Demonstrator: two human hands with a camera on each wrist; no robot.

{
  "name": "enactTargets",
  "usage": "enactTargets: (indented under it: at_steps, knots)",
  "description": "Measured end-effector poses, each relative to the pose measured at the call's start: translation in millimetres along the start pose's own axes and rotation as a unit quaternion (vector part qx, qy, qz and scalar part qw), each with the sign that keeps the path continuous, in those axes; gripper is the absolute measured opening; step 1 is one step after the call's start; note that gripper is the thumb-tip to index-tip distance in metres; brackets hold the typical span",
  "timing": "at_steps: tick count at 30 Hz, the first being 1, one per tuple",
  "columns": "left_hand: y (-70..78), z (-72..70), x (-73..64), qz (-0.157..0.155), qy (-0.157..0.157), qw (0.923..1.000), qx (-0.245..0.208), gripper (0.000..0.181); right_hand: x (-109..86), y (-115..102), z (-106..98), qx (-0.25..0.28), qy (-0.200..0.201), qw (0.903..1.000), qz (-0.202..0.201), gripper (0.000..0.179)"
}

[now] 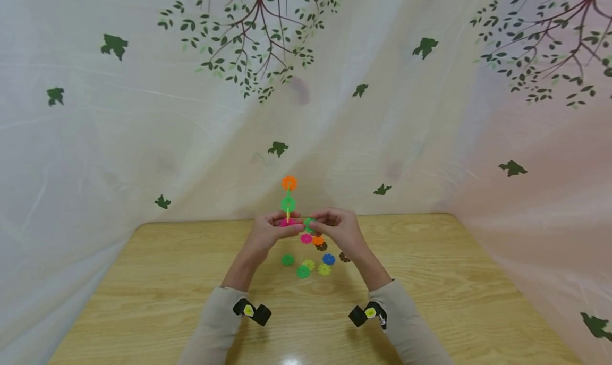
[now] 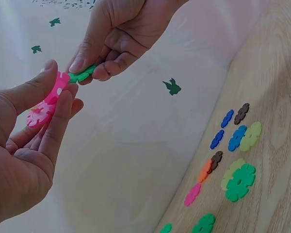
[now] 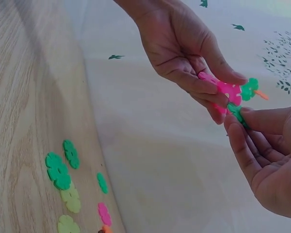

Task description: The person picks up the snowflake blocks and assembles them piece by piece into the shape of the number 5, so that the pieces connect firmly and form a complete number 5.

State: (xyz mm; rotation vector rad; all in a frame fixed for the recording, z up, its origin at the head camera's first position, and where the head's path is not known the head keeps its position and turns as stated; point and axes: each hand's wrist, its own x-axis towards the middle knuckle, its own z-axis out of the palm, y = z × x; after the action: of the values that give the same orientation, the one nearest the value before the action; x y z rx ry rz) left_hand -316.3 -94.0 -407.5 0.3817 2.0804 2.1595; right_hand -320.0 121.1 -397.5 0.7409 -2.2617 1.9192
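Two hands [image 1: 265, 236] [image 1: 345, 231], pink discs [image 2: 41, 114] in left, green disc [image 2: 82, 74] in right

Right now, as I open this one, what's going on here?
A person is handling flower-shaped plastic pieces with both bare hands. The left hand grips some pink pieces, with a chain rising above them to an orange piece at the top. The right hand pinches a green piece at the pink edge; whether it has slotted in can't be told. Loose pieces lie on the table.
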Motion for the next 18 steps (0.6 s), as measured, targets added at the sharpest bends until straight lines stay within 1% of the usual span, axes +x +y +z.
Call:
enactTargets:
  at_steps: [6, 11, 14, 18]
  knots:
    - [3.1, -0.1, -1.0, -0.010, -0.002, 0.9999, 0.007, 0.039, 0.8, -2.1, 0.5, -0.019, -0.010, 0.9997, -0.007, 0.015]
    - [1.8, -1.7, -0.8, -0.007, -0.014, 0.9999, 0.006, 0.040, 0.7, -1.3, 1.8, -0.012, -0.014, 0.9998, -0.007, 0.016]
    - [-0.2, -2.3, 0.2, 0.008, -0.035, 0.9994, 0.000, 0.040, 0.8, 0.5, 2.8, -0.001, -0.014, 0.9999, 0.001, 0.017]
    - [-2.5, -1.9, 2.3, 0.035, -0.075, 0.9966, -0.004, 0.038, 1.0, 2.4, 4.1, 0.007, -0.012, 0.9998, 0.013, 0.018]
